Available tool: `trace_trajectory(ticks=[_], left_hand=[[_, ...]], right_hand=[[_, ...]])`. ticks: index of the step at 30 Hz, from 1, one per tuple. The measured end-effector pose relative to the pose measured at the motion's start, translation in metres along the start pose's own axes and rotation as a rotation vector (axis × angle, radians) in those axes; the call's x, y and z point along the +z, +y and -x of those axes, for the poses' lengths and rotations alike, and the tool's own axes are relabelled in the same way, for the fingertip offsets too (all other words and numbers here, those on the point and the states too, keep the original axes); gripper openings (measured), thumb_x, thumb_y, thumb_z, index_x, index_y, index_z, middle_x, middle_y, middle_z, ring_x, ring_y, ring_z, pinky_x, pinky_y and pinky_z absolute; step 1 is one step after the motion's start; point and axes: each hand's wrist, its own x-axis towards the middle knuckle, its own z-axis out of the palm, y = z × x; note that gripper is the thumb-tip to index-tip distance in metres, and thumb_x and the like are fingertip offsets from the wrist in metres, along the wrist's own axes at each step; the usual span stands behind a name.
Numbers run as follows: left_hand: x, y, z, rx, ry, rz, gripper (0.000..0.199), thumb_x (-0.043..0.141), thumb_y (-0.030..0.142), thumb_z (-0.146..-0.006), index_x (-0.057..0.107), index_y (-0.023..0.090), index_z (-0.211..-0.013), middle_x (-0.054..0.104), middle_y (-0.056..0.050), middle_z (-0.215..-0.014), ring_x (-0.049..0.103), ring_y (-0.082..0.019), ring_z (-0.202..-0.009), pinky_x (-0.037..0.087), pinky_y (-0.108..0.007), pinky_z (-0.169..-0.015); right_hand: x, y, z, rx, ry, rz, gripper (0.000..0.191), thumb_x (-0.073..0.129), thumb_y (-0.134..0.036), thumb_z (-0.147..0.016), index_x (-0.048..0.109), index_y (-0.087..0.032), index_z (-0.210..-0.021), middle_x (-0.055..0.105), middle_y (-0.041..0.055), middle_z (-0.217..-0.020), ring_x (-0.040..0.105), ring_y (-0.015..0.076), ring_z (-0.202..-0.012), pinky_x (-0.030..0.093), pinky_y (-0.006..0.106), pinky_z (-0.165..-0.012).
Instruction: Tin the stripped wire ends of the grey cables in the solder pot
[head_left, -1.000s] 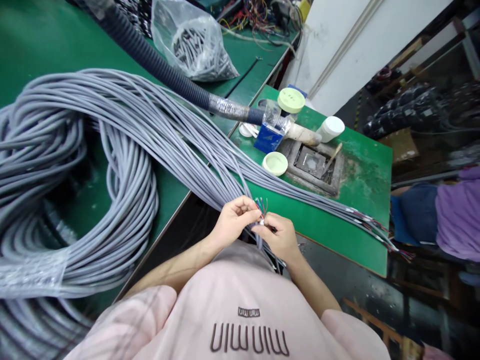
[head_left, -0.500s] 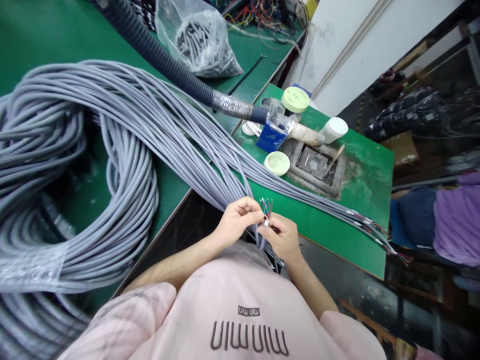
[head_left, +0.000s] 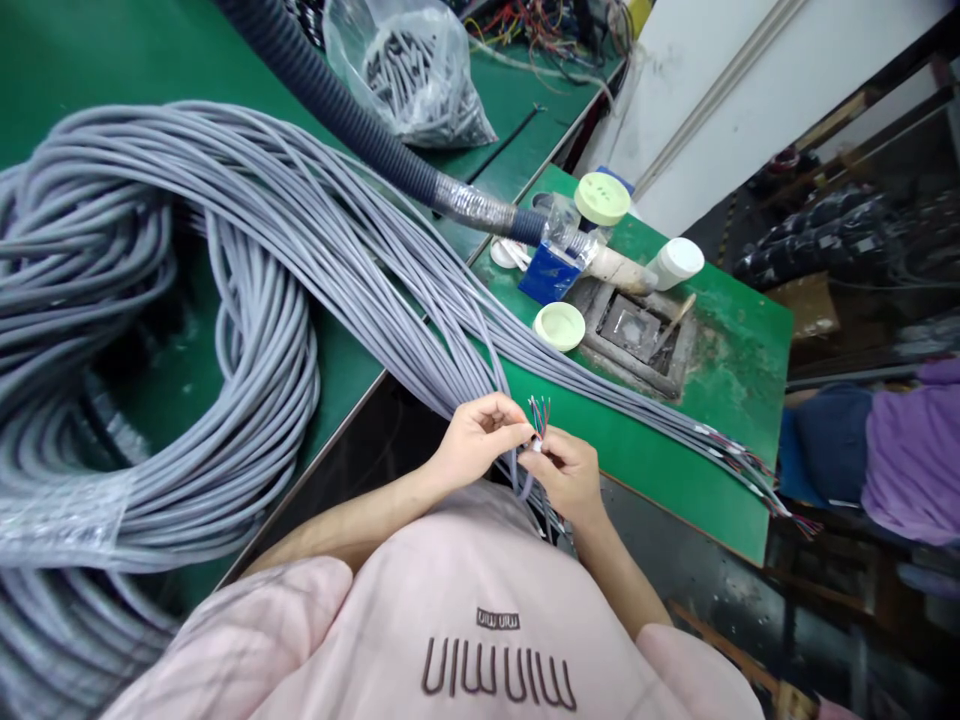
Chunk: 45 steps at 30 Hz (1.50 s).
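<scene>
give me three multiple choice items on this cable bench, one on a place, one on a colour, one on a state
1. Where does the pale green lid lie?
A. on the green table beside the metal tray
B. inside the plastic bag
C. on the big cable coil

2. What colour are the cable jackets?
A. black
B. grey
C. yellow

3. How is the cable end with coloured wires held?
A. lying loose
B. by one hand
C. pinched between both hands

Answers: 1 A, it sits on the table next to the tray. 2 B, the whole bundle is grey. 3 C, left hand and right hand meet on it.
</scene>
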Motion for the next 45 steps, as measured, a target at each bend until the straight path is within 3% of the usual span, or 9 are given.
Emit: trace_trajectory(ticks=[11,18,26,45], left_hand=[[0.007,0.006,-0.006,-0.064,-0.034,0.030,0.033,0.079,0.032,-0.059,0.051,0.015,-0.056,0.060,0.003,-0.051,0.054,-0.007,-0.047,0.042,-0.019,-0.049],[0.011,0.001,-0.012,-0.066,-0.081,0.061,0.025,0.073,0.025,-0.063,0.051,0.015,-0.056,0.058,0.004,-0.048,0.051,-0.006,-0.044,0.038,-0.018,-0.046],[0.011,-0.006,-0.014,-0.112,-0.111,0.094,0.028,0.074,0.031,-0.064,0.052,0.015,-0.059,0.059,0.003,-0.050,0.051,-0.006,-0.045,0.036,-0.018,-0.046],[0.018,-0.008,-0.017,-0.043,-0.154,0.043,0.041,0.073,0.044,-0.069,0.046,0.016,-0.057,0.051,0.006,-0.047,0.044,-0.005,-0.042,0.033,-0.018,-0.043]], right_hand=[[0.001,0.001,0.000,-0.038,0.000,-0.059,0.034,0.060,-0.028,-0.080,0.043,-0.019,-0.053,0.042,-0.0041,-0.055,0.036,0.0094,-0.054,0.031,0.024,-0.053],[0.001,0.002,0.003,-0.013,0.008,-0.073,0.032,0.061,-0.027,-0.079,0.046,-0.019,-0.053,0.043,-0.0042,-0.056,0.037,0.0096,-0.054,0.032,0.025,-0.053],[0.001,0.004,0.005,0.001,0.020,-0.067,0.029,0.061,-0.029,-0.079,0.050,-0.018,-0.054,0.043,-0.0038,-0.056,0.037,0.0099,-0.054,0.032,0.025,-0.053],[0.002,0.004,0.010,0.059,0.014,-0.082,0.029,0.061,-0.031,-0.078,0.053,-0.018,-0.054,0.046,-0.0036,-0.053,0.038,0.0095,-0.051,0.032,0.024,-0.050]])
